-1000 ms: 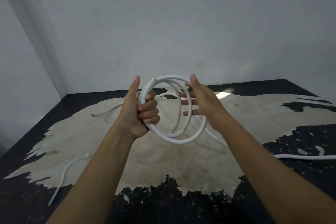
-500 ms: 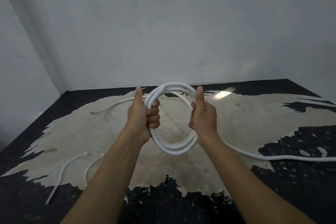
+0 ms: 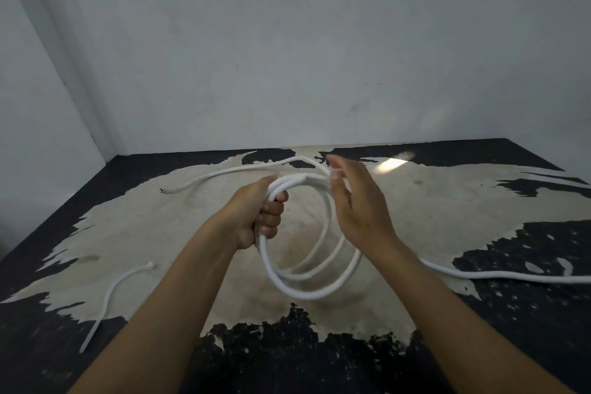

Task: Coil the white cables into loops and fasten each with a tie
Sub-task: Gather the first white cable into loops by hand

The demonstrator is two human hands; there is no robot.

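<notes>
A white cable hangs in a coil (image 3: pixel 307 281) of about three loops above the table. My left hand (image 3: pixel 256 214) is closed around the coil's left side, where the strands bunch together. My right hand (image 3: pixel 355 205) stands at the coil's right side with its fingers spread and the palm facing left, fingertips touching the top strand. The cable's free length (image 3: pixel 511 277) trails from behind my right wrist off the right edge. Its other end (image 3: pixel 204 181) lies on the table behind my left hand.
A second short white cable (image 3: pixel 112 294) lies loose at the near left of the table. The table top (image 3: pixel 447 208) is worn beige with black peeling patches. Grey walls close off the back and the left side.
My right hand has let go of the coil's right side and opened its fingers. The loops have dropped lower and spread wider. My left hand has kept its hold.
</notes>
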